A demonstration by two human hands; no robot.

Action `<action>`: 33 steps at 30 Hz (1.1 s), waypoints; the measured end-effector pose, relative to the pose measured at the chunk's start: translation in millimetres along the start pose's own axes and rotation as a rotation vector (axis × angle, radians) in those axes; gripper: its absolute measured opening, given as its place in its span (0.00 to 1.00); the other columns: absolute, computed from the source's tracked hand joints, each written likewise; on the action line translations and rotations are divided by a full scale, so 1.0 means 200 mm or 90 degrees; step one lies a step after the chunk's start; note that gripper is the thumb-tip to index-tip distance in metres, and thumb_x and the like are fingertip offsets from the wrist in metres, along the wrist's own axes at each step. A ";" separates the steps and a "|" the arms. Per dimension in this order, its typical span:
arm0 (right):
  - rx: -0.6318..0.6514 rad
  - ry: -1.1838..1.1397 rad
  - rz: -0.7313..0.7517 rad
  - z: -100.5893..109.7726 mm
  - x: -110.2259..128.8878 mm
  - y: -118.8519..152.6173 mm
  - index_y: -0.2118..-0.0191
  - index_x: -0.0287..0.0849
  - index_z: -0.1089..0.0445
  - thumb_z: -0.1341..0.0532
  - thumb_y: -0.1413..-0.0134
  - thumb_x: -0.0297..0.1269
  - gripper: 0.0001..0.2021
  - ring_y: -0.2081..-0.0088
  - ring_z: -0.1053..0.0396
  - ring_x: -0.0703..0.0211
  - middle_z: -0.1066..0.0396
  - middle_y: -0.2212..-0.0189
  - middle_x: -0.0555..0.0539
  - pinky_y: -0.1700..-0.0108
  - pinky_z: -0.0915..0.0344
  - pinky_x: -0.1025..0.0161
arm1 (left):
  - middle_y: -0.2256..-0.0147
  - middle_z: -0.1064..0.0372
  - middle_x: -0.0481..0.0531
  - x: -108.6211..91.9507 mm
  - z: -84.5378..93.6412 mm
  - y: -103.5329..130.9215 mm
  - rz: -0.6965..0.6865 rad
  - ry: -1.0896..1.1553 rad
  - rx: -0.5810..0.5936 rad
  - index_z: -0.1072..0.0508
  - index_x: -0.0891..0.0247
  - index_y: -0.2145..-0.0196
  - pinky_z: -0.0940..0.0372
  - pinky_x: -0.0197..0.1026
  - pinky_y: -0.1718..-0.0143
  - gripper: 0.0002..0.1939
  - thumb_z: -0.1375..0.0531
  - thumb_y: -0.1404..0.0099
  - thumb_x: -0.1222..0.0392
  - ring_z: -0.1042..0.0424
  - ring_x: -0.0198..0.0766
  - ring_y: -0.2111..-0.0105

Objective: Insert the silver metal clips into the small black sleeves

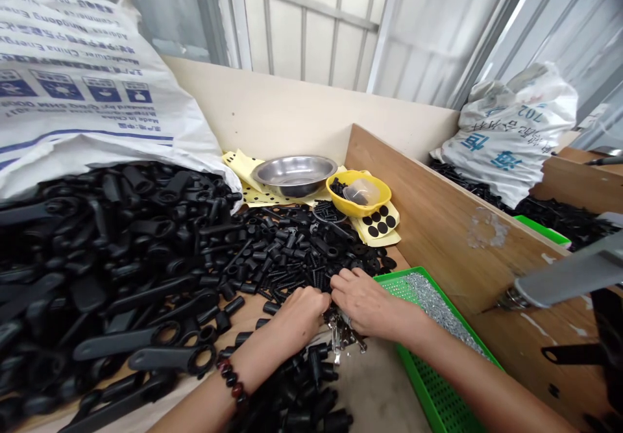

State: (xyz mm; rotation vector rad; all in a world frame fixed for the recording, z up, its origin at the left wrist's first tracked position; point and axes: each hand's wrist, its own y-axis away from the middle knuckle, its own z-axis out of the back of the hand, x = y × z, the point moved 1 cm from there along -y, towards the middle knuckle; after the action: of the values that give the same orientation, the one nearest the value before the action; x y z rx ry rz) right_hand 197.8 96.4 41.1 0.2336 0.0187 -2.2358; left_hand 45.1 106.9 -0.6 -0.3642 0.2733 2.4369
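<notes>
My left hand [304, 316] and my right hand [357, 300] meet at the front of a heap of small black parts [272, 251]. The fingers of both are curled and pressed together, knuckles up. What lies between the fingertips is hidden, so I cannot tell what either one holds. Just below the hands sits a small cluster of shiny metal pieces [337, 337]. Nearer to me, under my left forearm, lie more short black tubular parts [311, 381]. Black screws [311, 277] are scattered right behind my fingers.
Large black handles [146, 225] spill from a white sack [97, 95] at left. Behind stand a steel bowl [294, 173] and a yellow bowl [360, 193]. A green tray [423, 381] with small metal pieces lies right, beside a wooden divider [438, 206]. A grey tool [569, 274] juts in beyond.
</notes>
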 end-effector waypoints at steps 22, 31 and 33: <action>-0.108 -0.232 -0.073 0.09 0.04 -0.06 0.67 0.41 0.40 0.49 0.49 0.21 0.08 0.66 0.42 0.61 0.39 0.69 0.49 0.63 0.46 0.66 | 0.82 0.33 0.45 0.08 0.16 0.19 0.113 0.468 -0.200 0.32 0.64 0.74 0.37 0.34 0.78 0.09 0.48 0.43 0.57 0.33 0.34 0.81; -0.106 -0.248 -0.050 0.11 0.05 -0.06 0.70 0.41 0.42 0.51 0.46 0.23 0.07 0.69 0.43 0.62 0.39 0.71 0.50 0.65 0.46 0.66 | 0.71 0.26 0.49 0.21 0.25 0.32 0.132 0.291 -0.212 0.26 0.61 0.67 0.37 0.38 0.68 0.12 0.48 0.40 0.57 0.28 0.41 0.70; -0.089 -0.220 -0.059 0.10 0.04 -0.06 0.71 0.41 0.42 0.50 0.48 0.22 0.07 0.69 0.43 0.62 0.39 0.71 0.49 0.65 0.46 0.66 | 0.68 0.25 0.53 0.27 0.27 0.36 0.154 0.207 -0.218 0.26 0.62 0.67 0.38 0.41 0.63 0.11 0.47 0.41 0.60 0.28 0.45 0.65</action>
State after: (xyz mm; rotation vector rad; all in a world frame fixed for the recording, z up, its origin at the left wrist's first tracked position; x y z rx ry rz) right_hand 180.0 95.3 58.7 -0.2346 -0.0011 -2.3265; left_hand -51.5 98.1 39.0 -0.9305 0.0353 2.6566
